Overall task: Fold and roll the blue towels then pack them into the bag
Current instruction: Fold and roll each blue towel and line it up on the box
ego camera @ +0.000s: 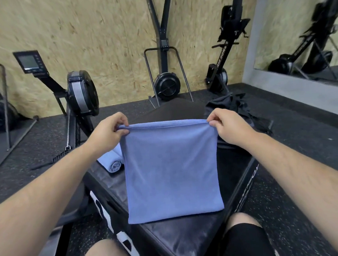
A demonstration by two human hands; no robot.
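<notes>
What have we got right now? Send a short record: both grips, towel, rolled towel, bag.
left grip: pinches the towel's top left corner
right grip: pinches the towel's top right corner
towel: blue, held up by its top edge, hanging flat over the bench; contact at its lower edge unclear
rolled towel: blue, lying on the bench left of the hanging towel, partly hidden by it
bag: black, crumpled, beyond the right grip; no towel visible in it
stage: this towel not yet rolled

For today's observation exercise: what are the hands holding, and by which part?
The blue towel: left hand and right hand each pinch a top corner.
</notes>
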